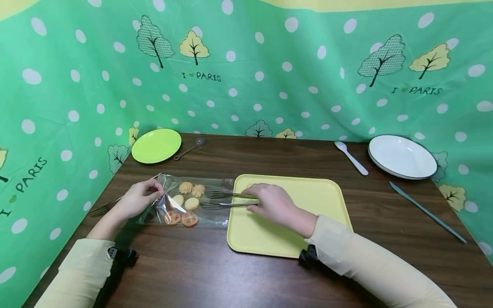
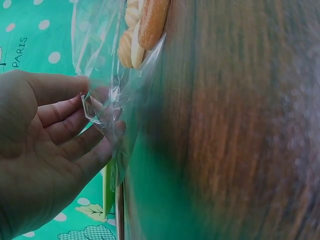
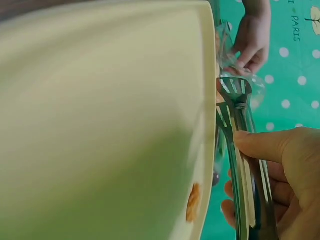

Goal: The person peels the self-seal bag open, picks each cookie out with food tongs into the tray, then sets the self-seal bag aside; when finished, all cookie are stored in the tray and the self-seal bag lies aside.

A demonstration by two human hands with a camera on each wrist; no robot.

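My left hand (image 1: 140, 199) pinches the open end of a clear plastic bag (image 2: 112, 105) between thumb and fingers. Several cookies (image 1: 191, 204) lie in the bag: swirled ones, pale ovals and pretzel-shaped ones. In my right hand (image 1: 275, 205) is a pair of metal tongs (image 3: 245, 165), gripped with the thumb on one side and curled fingers on the other. The tongs' slotted tips point left, over the bag's cookies and apart from each other. Below the right hand is a yellow tray (image 1: 323, 201); one cookie (image 3: 193, 202) sits near its rim, mostly hidden in the head view.
A green plate (image 1: 155, 146) and a brown spoon (image 1: 189, 148) stand at the back left. Toward the back right are a white spoon (image 1: 351, 158), white plates (image 1: 402, 156) and a blue-grey knife (image 1: 427, 211). A fork (image 1: 101, 210) lies partly behind the left hand.
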